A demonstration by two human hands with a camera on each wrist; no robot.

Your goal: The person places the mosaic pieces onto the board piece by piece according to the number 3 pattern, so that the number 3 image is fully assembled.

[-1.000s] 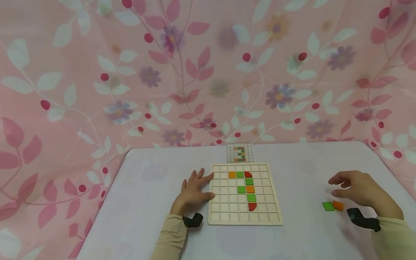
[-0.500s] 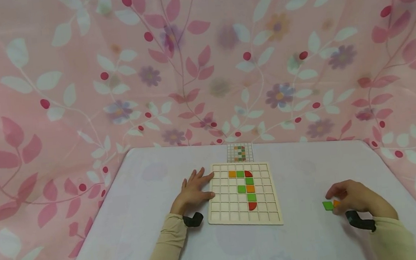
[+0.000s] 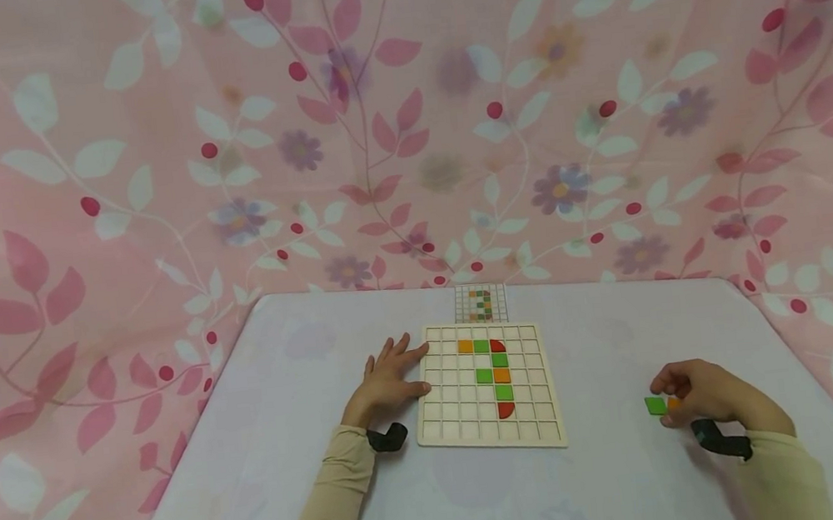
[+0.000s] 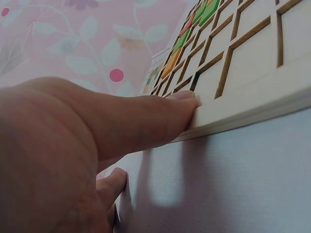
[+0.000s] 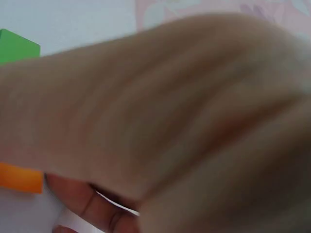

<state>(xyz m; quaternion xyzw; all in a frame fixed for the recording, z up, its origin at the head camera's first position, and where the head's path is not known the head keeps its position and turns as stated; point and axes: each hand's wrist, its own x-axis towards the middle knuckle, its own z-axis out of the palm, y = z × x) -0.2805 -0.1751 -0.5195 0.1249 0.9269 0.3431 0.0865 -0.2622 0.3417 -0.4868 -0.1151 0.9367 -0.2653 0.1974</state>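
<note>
A white table [image 3: 276, 441] carries everything, with a pink floral cloth [image 3: 150, 152] hung behind it. Just right of the left hand [image 3: 387, 384] lies a wooden grid board [image 3: 455, 424], flat on the table. The left hand rests palm down with its fingers straight and spread; the left wrist view shows the thumb [image 4: 160, 114] pressed against the board's near edge, while the head view shows the fingertips reaching the board's left rim. Inside the board, to the right of that hand, small tiles sit in the cells — orange, green and a red half-round in an upper row, then green and orange squares stepping down to another red half-round at the bottom. Beyond the board's far edge, well past the left hand, a small pattern card [image 3: 479, 304] lies on the table.

Well off to the right of the board, the right hand [image 3: 701, 396] is curled over two loose tiles. A green tile [image 3: 655, 405] shows at its fingertips, on the side toward the board, and an orange tile [image 3: 672, 404] lies just beside it, mostly under the fingers. The fingers are bent around the tiles and look to be pinching the green one, though the right wrist view is too blurred to confirm the contact. Black straps sit at both wrists.
</note>
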